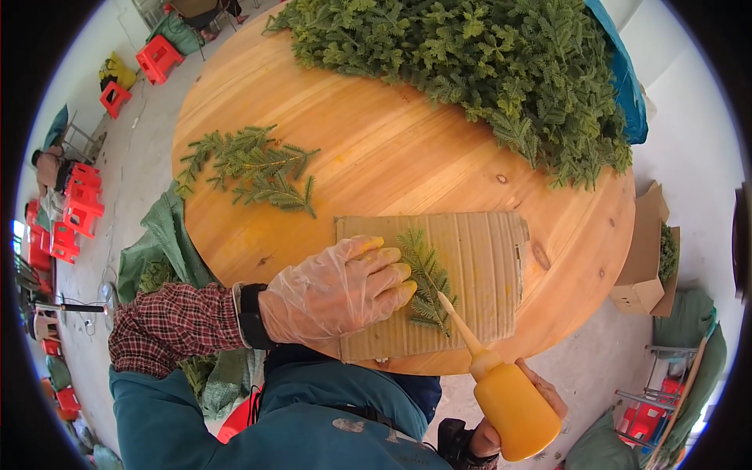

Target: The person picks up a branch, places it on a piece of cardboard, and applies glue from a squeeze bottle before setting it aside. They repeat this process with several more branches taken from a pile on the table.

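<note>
A small green fir sprig lies on a ribbed piece of cardboard at the table's near edge. My left hand, in a clear plastic glove with yellow-stained fingertips, rests palm down on the cardboard. Its fingers are stretched out, their tips at the sprig's left side; the thumb is hidden. Around a squeeze bottle of yellow-orange liquid, my right hand is closed, partly behind the bottle. The bottle tilts up to the left, and its long thin nozzle ends at the sprig's right side.
Several loose fir sprigs lie left on the round wooden table. A big heap of fir greenery on blue sheeting covers the far right. Green sacks flank the table's left; an open carton stands right. Red stools stand farther left.
</note>
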Action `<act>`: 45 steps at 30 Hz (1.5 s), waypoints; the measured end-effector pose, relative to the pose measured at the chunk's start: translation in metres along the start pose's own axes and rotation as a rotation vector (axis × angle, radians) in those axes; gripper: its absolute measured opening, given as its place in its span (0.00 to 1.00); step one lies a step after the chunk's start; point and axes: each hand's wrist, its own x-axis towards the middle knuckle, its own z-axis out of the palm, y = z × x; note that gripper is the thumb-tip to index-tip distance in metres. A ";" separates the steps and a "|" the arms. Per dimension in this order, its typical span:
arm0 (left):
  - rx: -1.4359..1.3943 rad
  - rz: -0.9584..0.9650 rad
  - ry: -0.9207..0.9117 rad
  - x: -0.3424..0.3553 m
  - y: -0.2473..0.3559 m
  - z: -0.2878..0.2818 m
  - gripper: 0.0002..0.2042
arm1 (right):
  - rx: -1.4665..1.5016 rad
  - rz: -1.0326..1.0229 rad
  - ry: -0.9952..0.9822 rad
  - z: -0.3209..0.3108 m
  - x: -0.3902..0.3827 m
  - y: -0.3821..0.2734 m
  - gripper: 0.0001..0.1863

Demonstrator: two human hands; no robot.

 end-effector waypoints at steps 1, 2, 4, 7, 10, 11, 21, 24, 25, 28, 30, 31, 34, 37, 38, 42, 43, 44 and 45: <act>-0.001 0.009 -0.012 0.000 0.000 0.000 0.17 | 0.000 0.000 -0.001 0.004 0.000 -0.002 0.51; -0.001 0.008 -0.012 0.000 0.000 0.000 0.17 | 0.009 0.011 0.033 0.008 0.001 -0.003 0.51; -0.003 0.009 -0.005 0.001 0.001 -0.001 0.17 | 0.029 0.033 0.098 0.017 0.002 -0.007 0.52; 0.000 0.002 -0.003 0.000 0.001 0.001 0.17 | 0.052 0.078 0.052 0.023 0.009 -0.019 0.52; 0.009 -0.011 -0.002 0.001 0.002 0.003 0.17 | 0.068 0.104 0.027 0.023 0.009 -0.023 0.51; -0.002 -0.008 -0.004 0.001 0.001 0.003 0.17 | 0.073 0.109 0.025 0.022 0.007 -0.024 0.51; 0.015 0.009 -0.035 0.005 0.001 0.000 0.17 | -0.075 -0.024 -0.029 -0.006 -0.010 -0.003 0.49; 0.021 0.008 -0.017 0.006 0.002 -0.001 0.16 | 0.209 0.097 -0.094 -0.002 -0.008 -0.023 0.53; 0.026 0.006 -0.008 0.006 0.002 -0.002 0.16 | 0.210 0.095 -0.091 -0.004 -0.008 -0.024 0.53; 0.018 -0.034 -0.021 0.002 -0.005 -0.016 0.21 | 0.234 0.313 0.031 -0.013 -0.014 -0.025 0.54; 0.021 -0.055 -0.025 0.004 -0.010 -0.026 0.23 | 0.245 0.307 0.059 -0.019 -0.028 -0.006 0.54; 0.008 -0.080 -0.015 0.007 -0.013 -0.029 0.23 | 0.250 0.309 0.085 -0.016 -0.026 -0.002 0.54; -0.011 -0.127 0.006 0.016 -0.019 -0.036 0.23 | 0.280 0.279 0.167 -0.011 -0.025 0.001 0.54; -0.071 -0.181 0.004 0.023 -0.020 -0.039 0.25 | 0.323 0.227 0.270 -0.004 -0.011 -0.015 0.54; -0.068 -0.179 0.002 0.024 -0.018 -0.037 0.25 | 0.336 0.218 0.251 -0.005 -0.012 -0.014 0.53; -0.095 -0.114 0.111 0.027 -0.018 -0.028 0.27 | 0.300 0.166 0.211 -0.009 -0.007 -0.007 0.50; -0.128 -0.087 0.073 0.028 -0.019 -0.025 0.27 | 0.238 0.135 0.202 -0.010 -0.006 -0.003 0.48; -0.160 -0.060 0.034 0.028 -0.020 -0.023 0.27 | 0.176 0.104 0.192 -0.009 -0.006 -0.002 0.48; -0.189 -0.034 -0.007 0.029 -0.021 -0.020 0.27 | 0.178 0.108 0.195 -0.008 -0.006 -0.002 0.48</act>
